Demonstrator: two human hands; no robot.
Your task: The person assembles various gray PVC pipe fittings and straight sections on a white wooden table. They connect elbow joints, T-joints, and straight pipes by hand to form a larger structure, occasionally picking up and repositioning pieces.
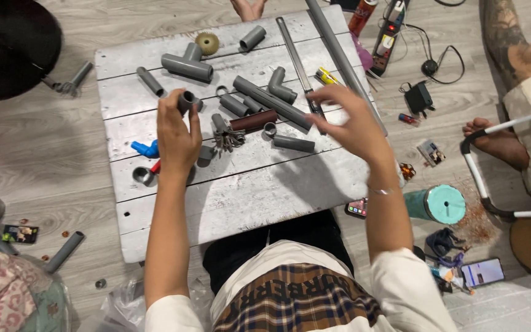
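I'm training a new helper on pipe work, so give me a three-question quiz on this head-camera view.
1. True or false: the left hand holds a short grey pipe coupling above the white wooden board.
2. Which colour is the small elbow fitting lying just left of the left hand? A) blue B) yellow C) green
3. Fill in: the right hand is open, fingers spread, and holds ____.

Key: 1 true; 2 A; 3 nothing
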